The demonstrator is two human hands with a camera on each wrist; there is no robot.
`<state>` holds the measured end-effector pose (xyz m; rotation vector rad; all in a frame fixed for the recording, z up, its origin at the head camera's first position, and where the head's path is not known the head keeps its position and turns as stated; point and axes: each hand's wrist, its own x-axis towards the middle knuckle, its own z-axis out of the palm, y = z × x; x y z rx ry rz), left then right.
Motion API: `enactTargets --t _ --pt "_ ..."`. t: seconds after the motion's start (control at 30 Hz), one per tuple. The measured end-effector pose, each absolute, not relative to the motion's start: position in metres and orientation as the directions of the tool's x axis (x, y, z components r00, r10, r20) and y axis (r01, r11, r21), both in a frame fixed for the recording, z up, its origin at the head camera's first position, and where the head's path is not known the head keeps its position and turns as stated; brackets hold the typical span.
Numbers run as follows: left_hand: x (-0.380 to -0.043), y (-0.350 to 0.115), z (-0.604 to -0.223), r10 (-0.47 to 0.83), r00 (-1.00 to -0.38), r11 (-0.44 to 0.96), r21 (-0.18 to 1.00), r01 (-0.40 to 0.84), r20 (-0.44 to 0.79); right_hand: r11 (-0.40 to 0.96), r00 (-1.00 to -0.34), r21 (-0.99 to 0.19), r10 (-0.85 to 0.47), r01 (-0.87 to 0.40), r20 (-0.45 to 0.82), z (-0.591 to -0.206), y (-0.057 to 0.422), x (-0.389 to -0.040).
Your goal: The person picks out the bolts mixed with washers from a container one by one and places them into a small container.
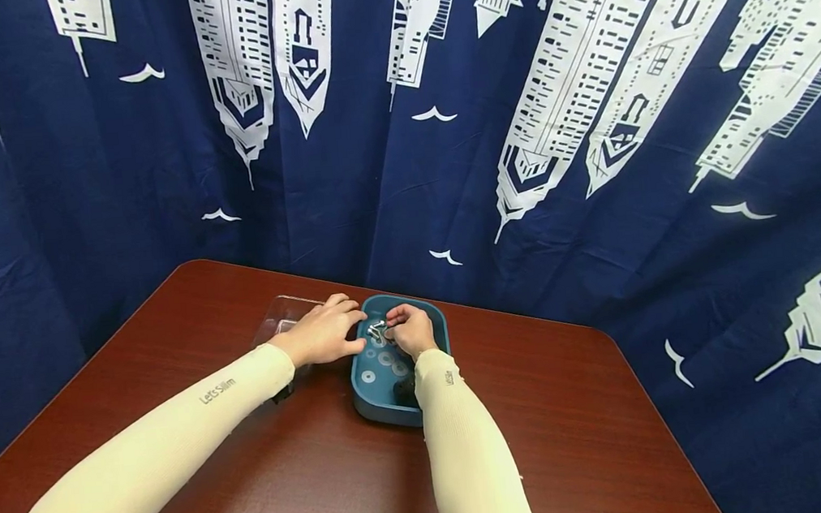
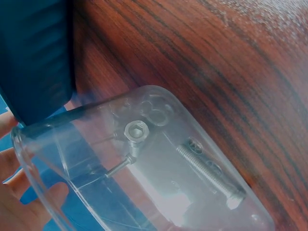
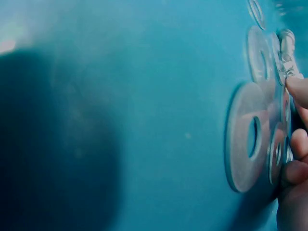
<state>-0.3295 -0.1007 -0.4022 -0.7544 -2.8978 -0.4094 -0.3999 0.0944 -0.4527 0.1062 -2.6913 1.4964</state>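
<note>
My right hand (image 1: 411, 331) reaches into a blue bin (image 1: 367, 407), its fingers curled and their tips pinching at a small pile of metal bolts (image 1: 376, 330). In the right wrist view a fingertip (image 3: 299, 91) meets the end of a silver bolt (image 3: 287, 45), beside several flat washers (image 3: 239, 144). My left hand (image 1: 323, 331) is spread at the bin's left rim, fingers loosely bent and holding nothing. Below it lies a clear plastic container (image 2: 159, 98), with a long bolt (image 2: 209, 173) and a socket-head bolt (image 2: 136, 132) seen in it.
The bin and container stand near the back edge of a reddish-brown wooden table (image 1: 556, 407). Behind hangs a dark blue curtain (image 1: 347, 197) with white buildings. A dark round item (image 1: 405, 390) sits in the bin's near end, partly covered by my right wrist.
</note>
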Motion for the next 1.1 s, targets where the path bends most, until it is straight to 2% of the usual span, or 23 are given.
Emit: enactTargets --t 0.13,0.37,0.73,1.1 --pt "-0.3295 -0.1017 -0.4016 0.461 -0.868 0.84 0.225 0.494 0.183 0.558 -0.997 -0.827 -0.021 -0.071 0.071 -0.4526 0.0926 -0.4008" --pt "-0.329 -0.0995 -0.3983 0.461 -0.868 0.841 0.221 0.494 0.184 0.496 -0.995 -0.863 -0.045 -0.098 0.087 -0.4514 0.093 -0.3987" --pt "-0.3281 -0.1001 -0.4021 0.464 -0.863 0.837 0.219 0.501 0.199 0.512 -0.995 -0.853 -0.047 -0.102 0.091 -0.4598 0.0937 -0.4026" --pt "-0.329 -0.1017 -0.4023 0.459 -0.868 0.839 0.23 0.494 0.19 0.539 -0.999 -0.841 -0.013 -0.051 0.052 -0.4566 0.09 -0.4003"
